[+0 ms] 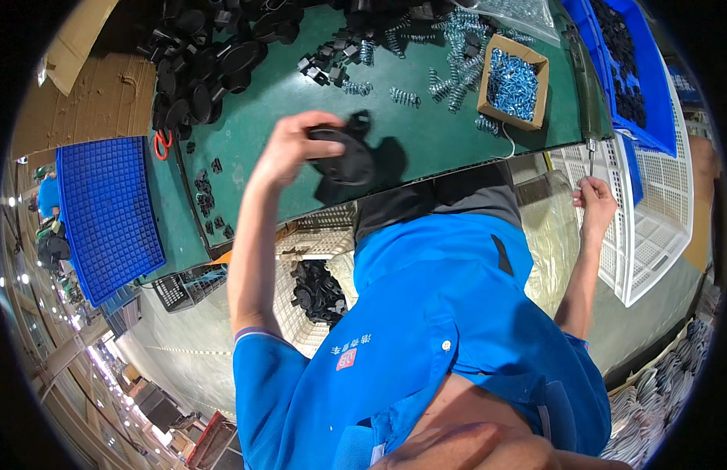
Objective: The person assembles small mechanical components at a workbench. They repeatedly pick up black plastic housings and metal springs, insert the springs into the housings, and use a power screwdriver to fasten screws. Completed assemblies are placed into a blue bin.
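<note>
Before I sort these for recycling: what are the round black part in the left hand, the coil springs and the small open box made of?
Round black part, gripped by the left hand: likely moulded plastic or rubber, matte, no glint. Coil springs: metal, bright silvery shine, probably plated steel. Small box: brown cardboard, dull with raw cut edges.

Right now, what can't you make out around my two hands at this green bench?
Head view only:
- The left hand is motion-blurred; its fingers cover part of the black round part, so the grip and the part's shape are unclear.
- The right hand is small, near the rim; the thin tool tip above it may be touching or apart.
- The cardboard box holds shiny pieces too small to identify.
</note>
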A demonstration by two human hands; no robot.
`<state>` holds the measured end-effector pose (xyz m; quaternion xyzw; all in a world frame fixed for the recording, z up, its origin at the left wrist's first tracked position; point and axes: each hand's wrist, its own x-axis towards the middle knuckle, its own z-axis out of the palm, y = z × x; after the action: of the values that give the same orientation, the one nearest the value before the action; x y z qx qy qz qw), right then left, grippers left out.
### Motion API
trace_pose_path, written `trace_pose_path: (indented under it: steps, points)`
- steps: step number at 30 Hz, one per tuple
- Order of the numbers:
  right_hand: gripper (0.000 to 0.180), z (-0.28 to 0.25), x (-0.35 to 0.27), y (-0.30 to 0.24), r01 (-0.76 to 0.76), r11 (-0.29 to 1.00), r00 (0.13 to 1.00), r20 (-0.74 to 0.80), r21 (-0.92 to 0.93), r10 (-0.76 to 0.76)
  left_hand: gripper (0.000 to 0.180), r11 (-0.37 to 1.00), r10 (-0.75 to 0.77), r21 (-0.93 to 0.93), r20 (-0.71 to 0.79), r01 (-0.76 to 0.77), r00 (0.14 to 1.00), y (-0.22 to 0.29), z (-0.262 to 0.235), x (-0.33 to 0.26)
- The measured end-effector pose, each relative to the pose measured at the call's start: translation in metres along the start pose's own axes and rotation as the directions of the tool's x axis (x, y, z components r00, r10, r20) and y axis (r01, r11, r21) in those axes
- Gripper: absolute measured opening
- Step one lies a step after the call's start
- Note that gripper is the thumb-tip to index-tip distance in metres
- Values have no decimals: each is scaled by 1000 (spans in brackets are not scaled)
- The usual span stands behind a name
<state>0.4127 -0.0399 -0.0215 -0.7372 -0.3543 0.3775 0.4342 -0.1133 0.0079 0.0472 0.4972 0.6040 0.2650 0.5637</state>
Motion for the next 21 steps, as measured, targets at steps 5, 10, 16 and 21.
trace_pose_path:
  steps: [5, 10, 16, 21]
  points:
    - [12, 1, 5, 8, -67, 990, 996, -50, 127, 74, 23, 784, 346, 544, 15, -298, 938, 15, 61, 41]
    - [16, 3, 7, 20, -46, 973, 991, -115, 227, 73, 26, 654, 474, 704, -97, -276, 875, 45, 92, 91]
    - [20, 12, 11, 22, 30, 970, 985, -171, 243, 12, 36, 614, 356, 767, -60, -185, 933, 41, 111, 149]
    - [21, 11, 7, 21, 31, 978, 982, -187, 208, 8, 33, 686, 388, 692, -87, -224, 918, 32, 101, 149]
